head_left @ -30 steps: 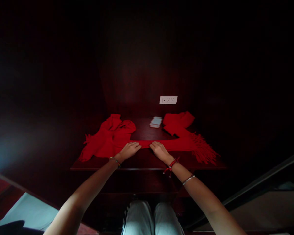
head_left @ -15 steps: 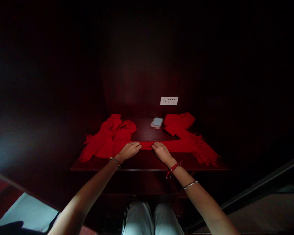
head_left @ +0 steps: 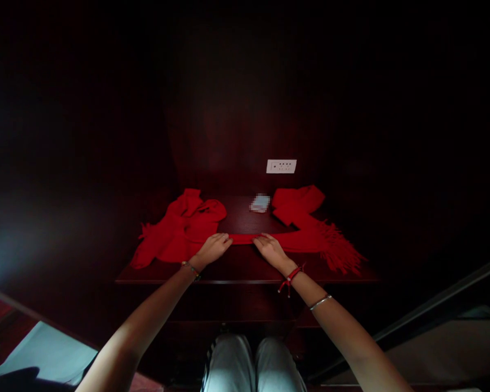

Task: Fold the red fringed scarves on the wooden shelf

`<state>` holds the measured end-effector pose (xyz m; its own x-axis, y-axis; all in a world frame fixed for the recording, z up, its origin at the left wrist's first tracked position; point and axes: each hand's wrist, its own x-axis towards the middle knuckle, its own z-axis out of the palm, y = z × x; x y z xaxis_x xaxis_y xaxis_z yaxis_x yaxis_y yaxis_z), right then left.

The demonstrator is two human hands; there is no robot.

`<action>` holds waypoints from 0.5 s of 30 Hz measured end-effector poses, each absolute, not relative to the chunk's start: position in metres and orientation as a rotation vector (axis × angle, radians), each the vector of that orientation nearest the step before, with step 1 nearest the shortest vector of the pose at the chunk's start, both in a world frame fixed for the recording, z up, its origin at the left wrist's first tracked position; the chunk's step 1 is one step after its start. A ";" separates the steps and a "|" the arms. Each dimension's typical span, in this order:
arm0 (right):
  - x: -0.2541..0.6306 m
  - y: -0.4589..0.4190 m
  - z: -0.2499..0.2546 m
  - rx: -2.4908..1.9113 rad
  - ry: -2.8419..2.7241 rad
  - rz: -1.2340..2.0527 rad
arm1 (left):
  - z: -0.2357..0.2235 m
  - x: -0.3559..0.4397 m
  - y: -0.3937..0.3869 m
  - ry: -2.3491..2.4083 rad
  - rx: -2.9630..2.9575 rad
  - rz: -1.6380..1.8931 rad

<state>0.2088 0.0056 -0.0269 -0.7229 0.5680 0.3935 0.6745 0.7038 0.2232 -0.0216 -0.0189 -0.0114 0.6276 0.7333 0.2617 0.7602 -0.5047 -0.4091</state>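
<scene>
A red scarf (head_left: 302,241) with a fringed end lies across the dark wooden desk. Its middle stretch is a narrow folded strip between my hands. My left hand (head_left: 214,248) is closed on the strip's left part, fingers curled over the edge. On the right part, my right hand (head_left: 270,250) also grips the cloth with bent fingers. To the left the red cloth lies in a loose, crumpled heap; to the right a folded piece sits behind the fringe. The fingertips are partly hidden in the cloth.
Behind the scarf lies a small pale item (head_left: 260,203), blurred out. A white wall socket (head_left: 281,166) is on the dark back panel. The desk's front edge (head_left: 245,282) runs above my knees (head_left: 253,359). Dark side panels stand left and right.
The strip of scarf between my hands has become narrower, its near edge turned up and away from me. My left hand has shifted slightly left; my right hand has barely moved.
</scene>
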 end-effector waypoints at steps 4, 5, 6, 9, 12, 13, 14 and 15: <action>0.213 0.007 -0.032 -0.981 -2.615 -0.381 | -0.013 -0.021 -0.021 -1.138 -2.443 0.013; 0.214 0.007 -0.033 -0.974 -2.598 -0.341 | -0.013 -0.021 -0.022 -1.135 -2.452 0.016; 0.215 0.007 -0.034 -0.960 -2.579 -0.304 | -0.014 -0.021 -0.022 -1.136 -2.452 0.010; 0.218 0.005 -0.035 -0.927 -2.542 -0.220 | -0.014 -0.021 -0.024 -1.145 -2.452 -0.033; 0.220 0.003 -0.036 -0.961 -2.568 -0.150 | -0.014 -0.022 -0.025 -1.146 -2.487 -0.112; 0.220 0.003 -0.036 -0.971 -2.583 -0.138 | -0.014 -0.023 -0.026 -1.141 -2.510 -0.152; 0.220 0.003 -0.037 -0.973 -2.594 -0.134 | -0.014 -0.023 -0.027 -1.137 -2.542 -0.192; 0.220 0.003 -0.038 -0.971 -2.598 -0.138 | -0.013 -0.024 -0.028 -1.136 -2.581 -0.226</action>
